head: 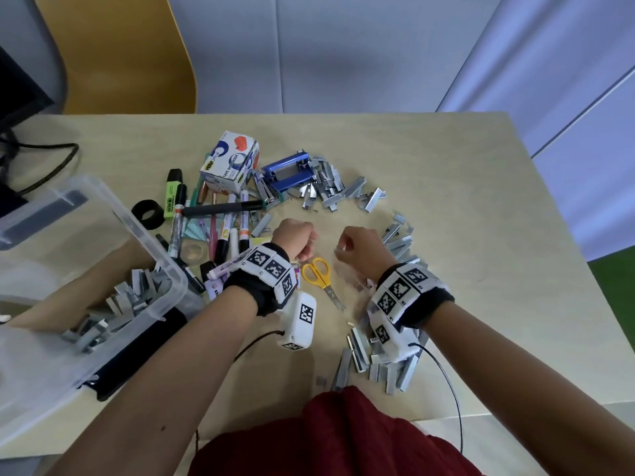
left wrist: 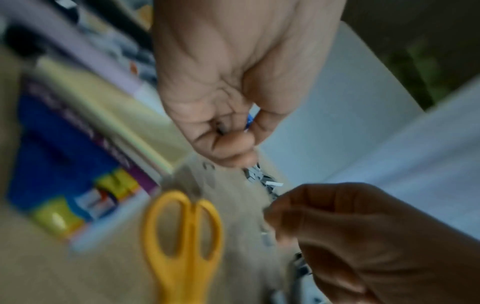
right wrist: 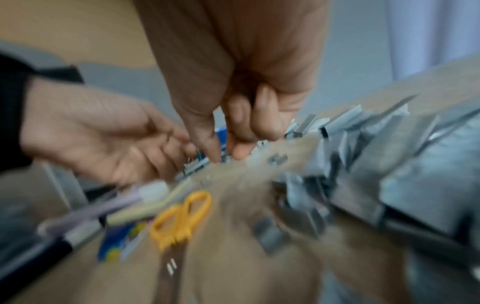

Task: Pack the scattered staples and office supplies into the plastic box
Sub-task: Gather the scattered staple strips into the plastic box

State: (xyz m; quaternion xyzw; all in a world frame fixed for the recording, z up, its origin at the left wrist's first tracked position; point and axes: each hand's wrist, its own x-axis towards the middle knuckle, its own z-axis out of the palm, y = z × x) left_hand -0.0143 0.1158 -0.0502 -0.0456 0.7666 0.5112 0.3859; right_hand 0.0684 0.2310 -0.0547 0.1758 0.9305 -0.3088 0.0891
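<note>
The clear plastic box (head: 171, 269) stands at the left with several staple strips (head: 127, 297) inside. Loose staple strips lie in an arc on the table: at the back (head: 330, 183), at the right (head: 398, 238) and near my right wrist (head: 378, 359). My left hand (head: 307, 250) hovers over the yellow scissors (head: 318, 271), fingers loosely curled, and I see nothing in it (right wrist: 161, 148). My right hand (head: 340, 250) is just right of it, its thumb and forefinger pinching a small staple piece (right wrist: 226, 158). Both wrist views are blurred.
Markers (head: 220, 228), a green highlighter (head: 170, 197), a black tape roll (head: 147, 213), a tape dispenser carton (head: 233, 159) and a blue stapler (head: 285, 171) crowd the table's middle left. A yellow chair (head: 120, 53) stands behind. A black cable (head: 51, 159) runs at the far left.
</note>
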